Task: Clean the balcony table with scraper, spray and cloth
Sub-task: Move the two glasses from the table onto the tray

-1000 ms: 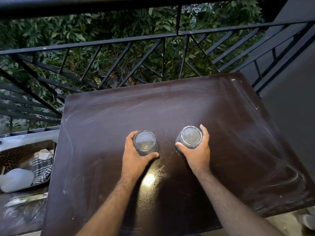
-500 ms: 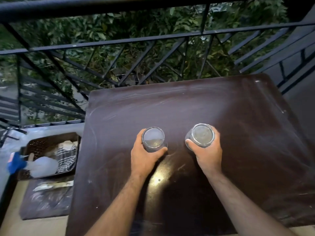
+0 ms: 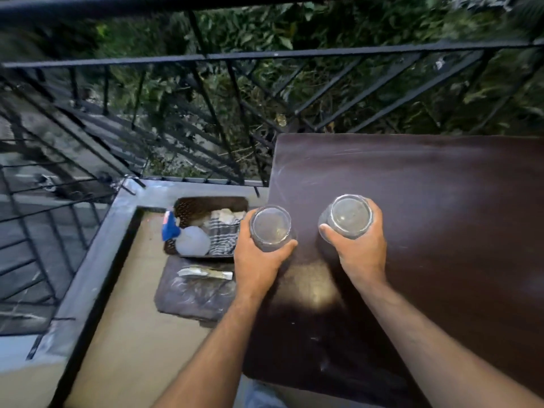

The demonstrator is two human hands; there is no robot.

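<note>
The dark brown balcony table (image 3: 426, 201) fills the right of the head view, streaked with pale smears. My left hand (image 3: 259, 260) grips a clear glass (image 3: 270, 226) at the table's left edge. My right hand (image 3: 360, 251) grips a second clear glass (image 3: 349, 214) a little further in. On the floor to the left, a brown perforated basket (image 3: 194, 204) holds a white spray bottle (image 3: 191, 241) with a blue nozzle and a checked cloth (image 3: 225, 235). A flat pale scraper (image 3: 204, 272) lies just in front of the basket on a dark mat (image 3: 194, 295).
A black metal railing (image 3: 235, 57) runs behind the table and down the left side, with green foliage beyond. A grey ledge (image 3: 97, 245) borders the tan floor (image 3: 138, 334) on the left.
My view has swung left, so the table now sits at the right and the basket is nearer centre. Both hands, holding the glasses, have moved toward the table's left edge.
</note>
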